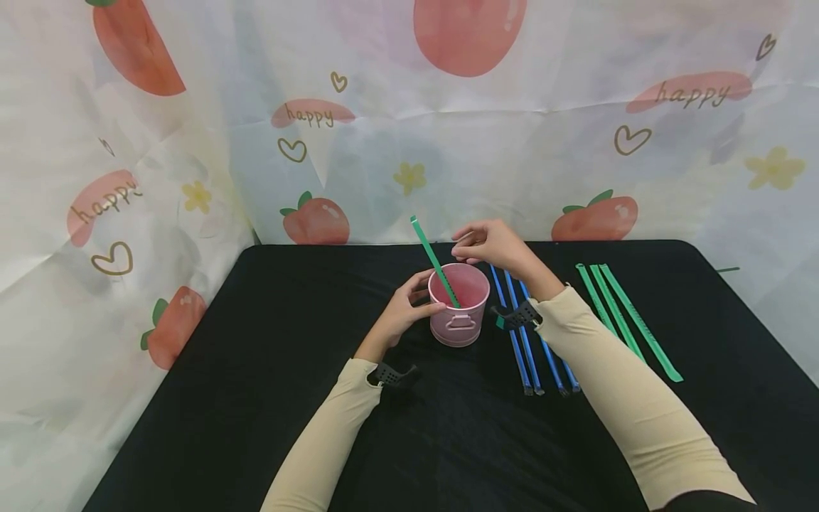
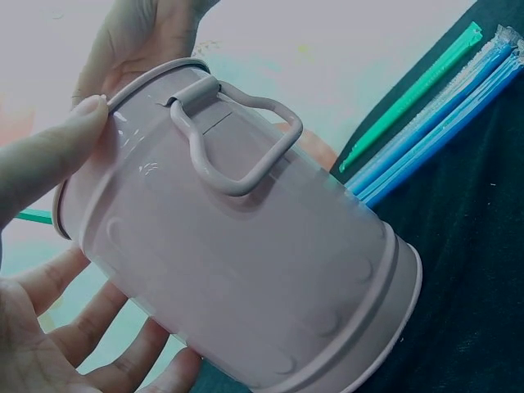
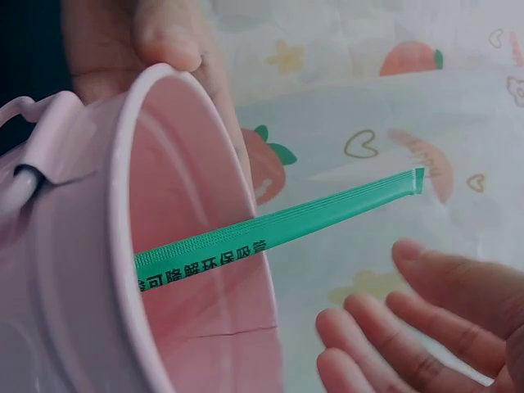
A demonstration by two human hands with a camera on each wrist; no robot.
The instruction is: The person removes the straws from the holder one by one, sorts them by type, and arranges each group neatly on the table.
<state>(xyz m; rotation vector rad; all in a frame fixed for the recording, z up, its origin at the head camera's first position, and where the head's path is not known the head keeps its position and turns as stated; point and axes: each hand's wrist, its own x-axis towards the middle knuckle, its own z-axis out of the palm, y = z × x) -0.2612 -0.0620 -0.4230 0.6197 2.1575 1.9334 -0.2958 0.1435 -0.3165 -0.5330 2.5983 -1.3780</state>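
Note:
A small pink bucket [image 1: 456, 334] with a handle on its side stands on the black table. My left hand [image 1: 398, 313] holds it from the left, the thumb [image 2: 57, 155] at the rim and the fingers spread along the far side. One green paper-wrapped straw [image 3: 336, 211] leans in the bucket, its upper end sticking out past the rim. Just beyond the rim, on the right, my right hand [image 1: 495, 247] hovers with loosely bent fingers and nothing in them. In the right wrist view those fingers [image 3: 377, 327] are apart from the straw.
Several blue wrapped straws [image 1: 525, 355] lie right of the bucket, partly under my right forearm. Farther right are more green wrapped straws [image 1: 630, 313]. A printed cloth [image 1: 448, 156] with fruit and hearts hangs behind the table [image 1: 307, 299].

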